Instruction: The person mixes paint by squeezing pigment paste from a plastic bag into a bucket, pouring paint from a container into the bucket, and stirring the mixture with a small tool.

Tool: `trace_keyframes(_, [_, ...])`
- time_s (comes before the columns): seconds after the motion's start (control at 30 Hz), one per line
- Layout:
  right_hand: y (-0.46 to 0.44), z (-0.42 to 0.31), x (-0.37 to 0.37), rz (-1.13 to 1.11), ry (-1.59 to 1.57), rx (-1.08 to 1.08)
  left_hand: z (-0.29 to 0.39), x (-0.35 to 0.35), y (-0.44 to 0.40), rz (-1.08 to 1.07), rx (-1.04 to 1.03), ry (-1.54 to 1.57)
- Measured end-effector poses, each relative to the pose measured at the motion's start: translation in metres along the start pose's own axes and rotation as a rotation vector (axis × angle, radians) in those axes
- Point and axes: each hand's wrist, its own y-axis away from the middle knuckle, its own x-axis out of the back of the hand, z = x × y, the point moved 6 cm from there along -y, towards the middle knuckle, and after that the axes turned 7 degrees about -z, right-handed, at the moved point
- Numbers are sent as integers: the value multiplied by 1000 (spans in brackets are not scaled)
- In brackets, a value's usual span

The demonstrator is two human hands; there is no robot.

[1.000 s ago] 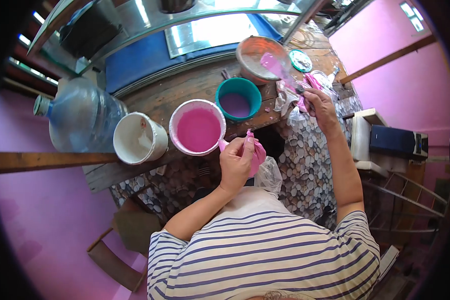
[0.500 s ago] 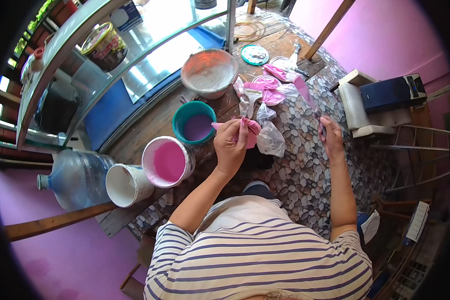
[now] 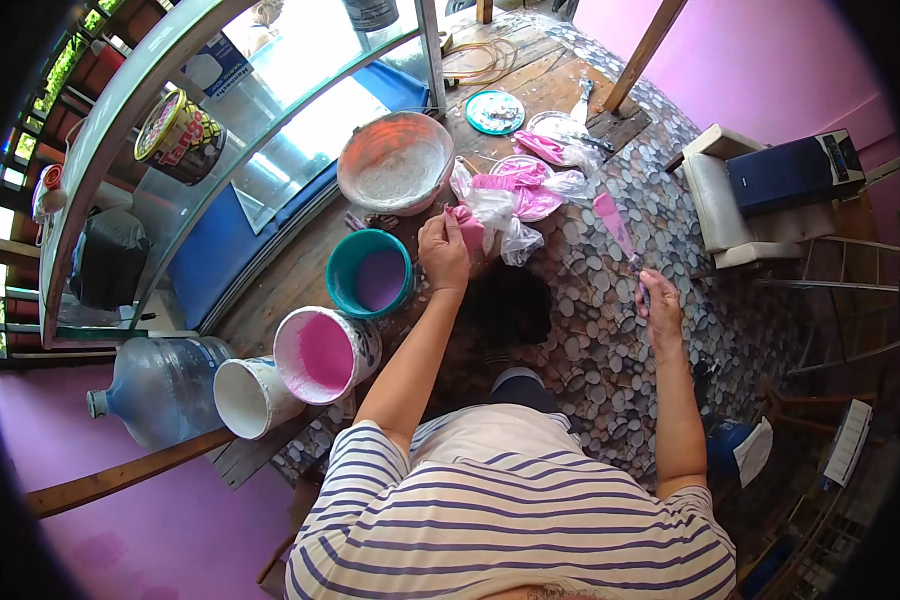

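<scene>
My left hand [image 3: 444, 255] is closed on a pink plastic bag [image 3: 466, 228], beside the teal bucket [image 3: 338, 272] and the other plastic bags [image 3: 519, 187] on the bench. Out to the right, my right hand [image 3: 661, 308] grips the handle of a pink-smeared spatula [image 3: 615, 222], its blade pointing up and away over the pebble-patterned floor. Pink liquid fills part of a white bucket [image 3: 288, 352]. Next to it stands another white bucket [image 3: 260, 400]. A large bowl [image 3: 395, 163] with orange and whitish inside sits behind the teal bucket.
A big clear water bottle [image 3: 165, 390] lies at the left. The glass case [image 3: 240, 150] stands behind the bench. Near the bowl is a teal lid [image 3: 494, 112] with white stuff. A white chair [image 3: 725, 200] holding a dark speaker [image 3: 785, 181] is at the right.
The view has turned to the right. My left hand has moved the pink bag away from the buckets towards the plastic bags. My right hand has carried the spatula out over the floor.
</scene>
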Motion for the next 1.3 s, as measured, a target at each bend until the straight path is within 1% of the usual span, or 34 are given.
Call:
trace_keyframes(0.07, [-7, 2, -3, -5, 11, -6, -20, -11, 0, 49, 90, 67])
trace_keyframes(0.1, [-11, 3, -7, -14, 16, -16, -23, -15, -1, 47, 94, 70])
trace_keyframes(0.17, [-19, 3, -14, -25, 48, -25, -32, -16, -3, 112, 130, 92])
trace_keyframes(0.27, [-37, 9, -22, -30, 69, -55, -25, -14, -11, 138, 190, 145])
trace_keyframes(0.3, [-42, 9, -27, -64, 81, -61, -30, -16, -13, 153, 193, 145])
trace_keyframes(0.43, [-83, 29, -42, -49, 203, -43, -53, -30, -10, 138, 229, 184])
trace_keyframes(0.5, [-109, 52, -50, -49, 231, -35, -73, -34, -6, 175, 228, 54])
trace_keyframes(0.57, [-144, 87, -49, -53, 256, -30, -88, -36, 0, 200, 200, 24])
trace_keyframes(0.6, [-165, 109, -47, -48, 351, 13, -90, -35, 2, 224, 171, -8])
trace_keyframes(0.63, [-180, 119, -47, -46, 445, 55, -90, -35, 2, 207, 200, 4])
trace_keyframes(0.67, [-189, 122, -52, -53, 443, 52, -92, -35, 0, 211, 203, -2])
trace_keyframes(0.73, [-202, 122, -64, 12, 666, 127, -94, -34, -3, 206, 179, -17])
trace_keyframes(0.77, [-210, 126, -66, 5, 675, 51, -95, -33, -3, 215, 184, -26])
trace_keyframes(0.83, [-226, 134, -73, -7, 680, 57, -81, -30, -3, 288, 42, -346])
trace_keyframes(0.87, [-231, 138, -75, -4, 685, 63, -81, -28, -1, 297, 49, -356])
trace_keyframes(0.9, [-236, 143, -76, -17, 678, 11, -83, -28, 1, 240, 118, -388])
trace_keyframes(0.93, [-240, 147, -79, -30, 678, 10, -86, -29, 1, 182, 187, -418])
trace_keyframes(0.97, [-244, 151, -82, -39, 702, -7, -89, -29, 0, 158, 240, -301])
trace_keyframes(1.0, [-250, 159, -81, -46, 728, -25, -92, -31, 0, 163, 246, -306])
trace_keyframes(1.03, [-256, 172, -79, -54, 728, -27, -95, -34, 0, 195, 224, -176])
trace_keyframes(1.07, [-260, 180, -78, -39, 787, 28, -99, -36, 1, 226, 200, -46])
trace_keyframes(1.1, [-260, 179, -80, -22, 847, 83, -97, -35, 0, 234, 198, -43])
trace_keyframes(1.13, [-260, 182, -81, -25, 846, 81, -95, -33, -1, 234, 200, -46])
trace_keyframes(1.2, [-258, 184, -80, 13, 938, 82, -110, -44, 3, 93, 447, 231])
trace_keyframes(1.23, [-258, 183, -79, 12, 938, 80, -111, -46, 1, 92, 447, 230])
trace_keyframes(1.3, [-257, 182, -80, -8, 968, 96, -99, -41, -9, 209, 224, 36])
